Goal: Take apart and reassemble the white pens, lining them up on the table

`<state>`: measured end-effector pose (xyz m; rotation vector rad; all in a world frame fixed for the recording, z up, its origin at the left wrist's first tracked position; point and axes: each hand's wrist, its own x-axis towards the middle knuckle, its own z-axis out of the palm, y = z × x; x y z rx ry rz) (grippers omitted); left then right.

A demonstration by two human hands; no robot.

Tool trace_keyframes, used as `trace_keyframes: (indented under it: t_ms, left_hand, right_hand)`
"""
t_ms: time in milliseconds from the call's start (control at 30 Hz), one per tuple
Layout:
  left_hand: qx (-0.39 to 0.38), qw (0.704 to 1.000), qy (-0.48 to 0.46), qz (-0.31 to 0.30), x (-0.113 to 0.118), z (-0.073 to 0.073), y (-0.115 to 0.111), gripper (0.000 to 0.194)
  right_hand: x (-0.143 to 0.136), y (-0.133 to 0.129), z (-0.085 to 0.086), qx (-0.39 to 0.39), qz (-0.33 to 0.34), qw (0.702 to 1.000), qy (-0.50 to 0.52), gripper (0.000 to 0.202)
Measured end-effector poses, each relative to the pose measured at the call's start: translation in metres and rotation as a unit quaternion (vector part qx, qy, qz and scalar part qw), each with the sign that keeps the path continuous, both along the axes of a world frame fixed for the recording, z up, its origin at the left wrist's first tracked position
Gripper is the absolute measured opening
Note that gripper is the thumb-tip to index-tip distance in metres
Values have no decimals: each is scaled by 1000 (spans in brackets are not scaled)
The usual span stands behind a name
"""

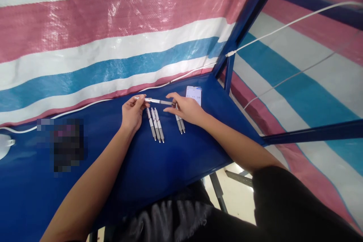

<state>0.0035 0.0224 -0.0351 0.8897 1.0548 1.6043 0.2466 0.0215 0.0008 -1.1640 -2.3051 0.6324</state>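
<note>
A white and grey pen [159, 101] is held up nearly level above the table, its grey end pointing right. My left hand [133, 111] pinches its white end between thumb and fingers. My right hand [185, 109] is at the grey end, thumb and forefinger spread apart around it; the tip meets or lies close to the inner fingers, partly hidden. Below and between the hands, several like pens [155, 124] lie side by side with their tips toward me. Another small group of pens [180, 124] lies beneath my right hand, its upper part covered by the hand.
A phone [193, 92] with a lit screen lies behind my right hand on the blue table [170, 162]. A blurred dark object [68, 145] is at the left, a white round thing [4, 145] at the edge. White cable [79, 109] runs along the striped sheet [119, 11]. Blue frame bars [249, 19] stand right.
</note>
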Motion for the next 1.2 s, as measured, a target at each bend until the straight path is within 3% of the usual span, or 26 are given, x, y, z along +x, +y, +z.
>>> trace_keyframes:
  t_ms: [100, 167, 367, 500, 667, 800, 1000, 1200]
  left_hand:
    - [1, 1000, 11, 2, 1, -1, 0, 50]
    - [1, 1000, 18, 0, 1, -1, 0, 51]
    - [8, 999, 30, 14, 1, -3, -1, 50]
    - [14, 999, 40, 15, 2, -2, -2, 51]
    - [21, 998, 55, 15, 3, 2, -5, 50]
    - [30, 997, 66, 4, 5, 7, -6, 48]
    - [24, 994, 100, 21, 8, 14, -8, 44]
    - [33, 990, 139, 19, 6, 20, -10, 42]
  right_hand:
    - [-1, -1, 1, 4, 6, 1000, -30, 21]
    - [-2, -1, 0, 1, -14, 998, -63, 33]
    - [-3, -1, -6, 60, -18, 998, -11, 27]
    - [-4, -2, -7, 31, -32, 998, -50, 38]
    - [-2, -1, -8, 105, 1, 994, 22, 32]
    - [-3, 1, -10, 88, 5, 996, -2, 45]
    - [-2, -1, -6, 137, 3, 990, -29, 35]
    - [-8, -3, -6, 34, 33, 998, -43, 36]
